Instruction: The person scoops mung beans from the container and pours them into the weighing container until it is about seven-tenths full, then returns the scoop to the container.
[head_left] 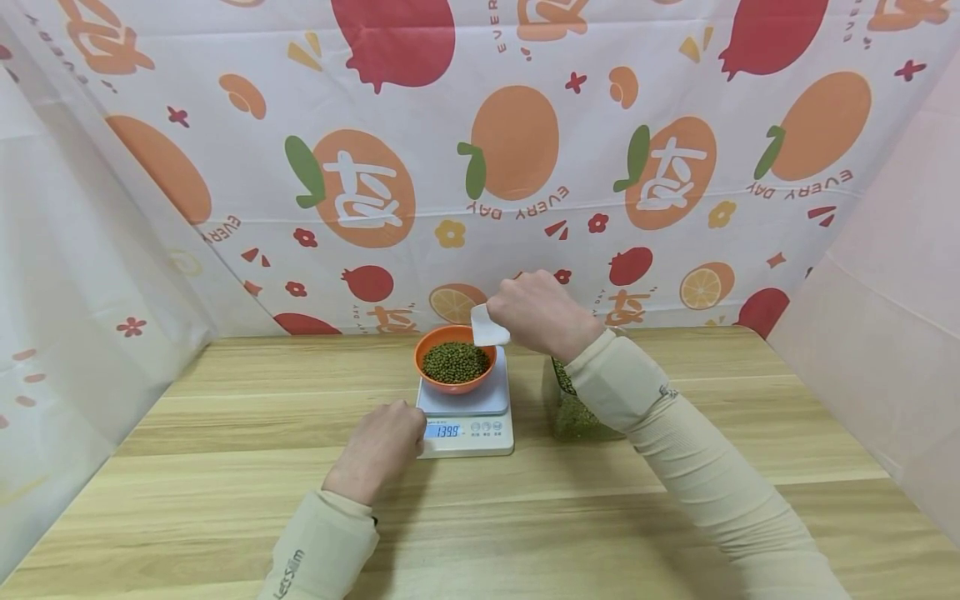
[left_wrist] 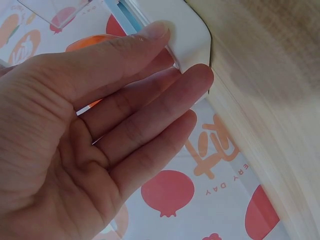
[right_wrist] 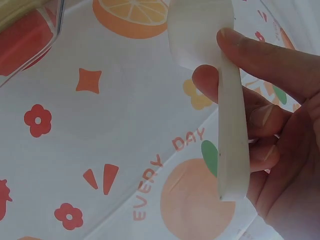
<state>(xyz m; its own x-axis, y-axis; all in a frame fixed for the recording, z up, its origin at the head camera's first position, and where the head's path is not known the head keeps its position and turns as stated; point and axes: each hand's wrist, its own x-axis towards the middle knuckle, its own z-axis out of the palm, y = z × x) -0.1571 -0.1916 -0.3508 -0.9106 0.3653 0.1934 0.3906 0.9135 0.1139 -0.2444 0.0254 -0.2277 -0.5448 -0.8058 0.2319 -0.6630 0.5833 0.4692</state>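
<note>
An orange bowl (head_left: 455,388) of mung beans (head_left: 454,362) sits on a white kitchen scale (head_left: 480,446), whose display shows about 139.9. My right hand (head_left: 543,312) grips a white scoop (head_left: 489,327) by its handle, with the scoop end over the bowl's right rim. In the right wrist view, thumb and fingers close round the scoop handle (right_wrist: 232,150). My left hand (head_left: 381,446) is at the scale's front left corner. There the left wrist view has the thumb (left_wrist: 155,31) against the scale's edge and the other fingers loosely extended.
A clear container (head_left: 577,421) with more mung beans stands right of the scale, partly covered by my right forearm. Fruit-patterned sheeting (head_left: 517,225) hangs behind and at the sides of the wooden table (head_left: 225,467).
</note>
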